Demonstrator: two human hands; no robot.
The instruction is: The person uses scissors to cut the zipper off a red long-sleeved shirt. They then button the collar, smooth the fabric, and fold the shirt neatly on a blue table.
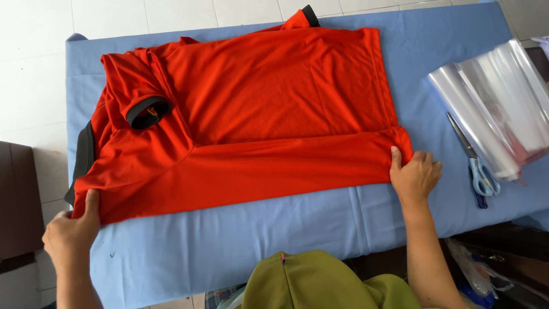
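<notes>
Left hand [71,232] and right hand [416,176] each pinch the folded edge of the red shirt [257,114], closed on opposite ends to keep the fold taut; scissors [474,163] lie aside.

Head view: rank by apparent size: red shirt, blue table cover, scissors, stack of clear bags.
Largest to smallest:
1. blue table cover
2. red shirt
3. stack of clear bags, partly cut off by the frame edge
4. scissors

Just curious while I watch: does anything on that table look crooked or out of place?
Nothing stands out. The orange shirt lies flat, both hands gripping its folded edge; scissors lie beside clear bags.
</notes>
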